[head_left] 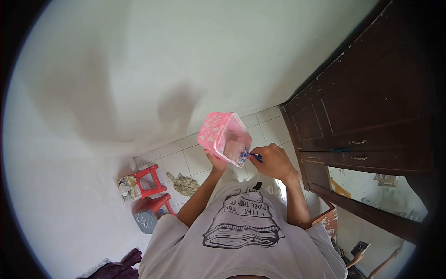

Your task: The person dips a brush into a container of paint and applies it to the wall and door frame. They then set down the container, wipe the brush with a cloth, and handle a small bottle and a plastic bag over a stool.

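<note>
A pink plastic tub (213, 128), spattered with dried white paint, is held tilted before me with its mouth toward the right. My left hand (216, 162) is closed around its lower side, most of the fingers hidden behind it. In my right hand (275, 162) the fingers are closed on the blue handle of a paintbrush (254, 157). The brush's head reaches into the tub, where its bristles are hard to tell from the pale paint inside.
A pale wall (153, 69) rises ahead and left. Red plastic stools (149, 181) stand lower left, near a patterned cloth (182, 184) on the tiled floor (274, 132). A dark wooden cabinet (362, 88) with a mirror (376, 190) lines the right side.
</note>
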Available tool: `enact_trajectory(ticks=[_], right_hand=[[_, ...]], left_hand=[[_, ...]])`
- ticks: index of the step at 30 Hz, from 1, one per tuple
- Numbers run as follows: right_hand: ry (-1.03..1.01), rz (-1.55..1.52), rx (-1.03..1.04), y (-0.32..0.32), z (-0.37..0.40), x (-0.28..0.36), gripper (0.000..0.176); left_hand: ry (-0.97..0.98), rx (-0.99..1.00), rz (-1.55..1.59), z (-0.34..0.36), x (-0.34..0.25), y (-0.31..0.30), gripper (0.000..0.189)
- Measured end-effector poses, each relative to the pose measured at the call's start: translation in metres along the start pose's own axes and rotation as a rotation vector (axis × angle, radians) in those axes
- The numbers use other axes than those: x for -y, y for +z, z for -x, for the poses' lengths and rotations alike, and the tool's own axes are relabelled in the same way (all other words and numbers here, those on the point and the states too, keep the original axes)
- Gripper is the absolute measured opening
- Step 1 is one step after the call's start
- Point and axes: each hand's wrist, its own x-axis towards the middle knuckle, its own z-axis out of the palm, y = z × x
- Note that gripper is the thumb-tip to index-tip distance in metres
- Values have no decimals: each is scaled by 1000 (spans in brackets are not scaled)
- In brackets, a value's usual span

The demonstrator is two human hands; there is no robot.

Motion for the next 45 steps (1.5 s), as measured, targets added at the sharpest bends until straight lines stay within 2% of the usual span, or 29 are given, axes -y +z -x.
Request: enact_trajectory(ticks=[3,7,9,12,14,16,21,24,25,26,27,29,31,33,35,38,40,45], right_hand=[[-2,-139,-11,-1,5,-33,22],[-48,-105,50,-40,13,-83,22],[-40,-110,66,-64,23,-107,23],[-96,-14,13,-84,28,-154,23],[-102,-12,44,-99,27,-177,22],[-91,-67,51,-118,38,-188,21],[-96,-59,25,-134,50,-218,22],[-104,-131,12,-141,58,-232,22],[-100,-201,-14,-148,61,-236,22],[-100,-205,-11,-158,66,-235,22],[-29,-187,-23,-173,73,-231,22],[40,-170,-37,-188,82,-231,23],[80,-149,-127,-195,91,-235,24],[86,-155,-74,-204,93,-231,24],[90,-159,-26,-204,89,-229,24],[93,-123,8,-190,77,-228,23],[9,-55,17,-170,67,-237,22],[-47,-84,-24,-192,71,-233,20]], left_hand=[[-81,-13,33,11,18,1,84],[-52,4,-3,16,56,53,85],[-122,38,120,24,72,81,85],[-60,-20,48,40,99,130,84],[-9,9,-23,39,110,157,83],[-88,-22,46,45,114,173,90],[-48,57,-50,62,124,208,87],[-84,16,108,58,121,234,81],[-61,-82,81,55,119,243,82],[-34,-181,54,54,119,248,82],[-34,-184,50,55,119,247,82],[38,-36,-56,51,121,242,80],[56,-36,-95,51,134,229,81],[71,-30,-135,58,150,216,82],[67,41,-119,63,163,212,86],[63,43,-122,65,174,217,87],[57,33,-130,71,178,219,87],[21,27,-172,67,173,211,88]])
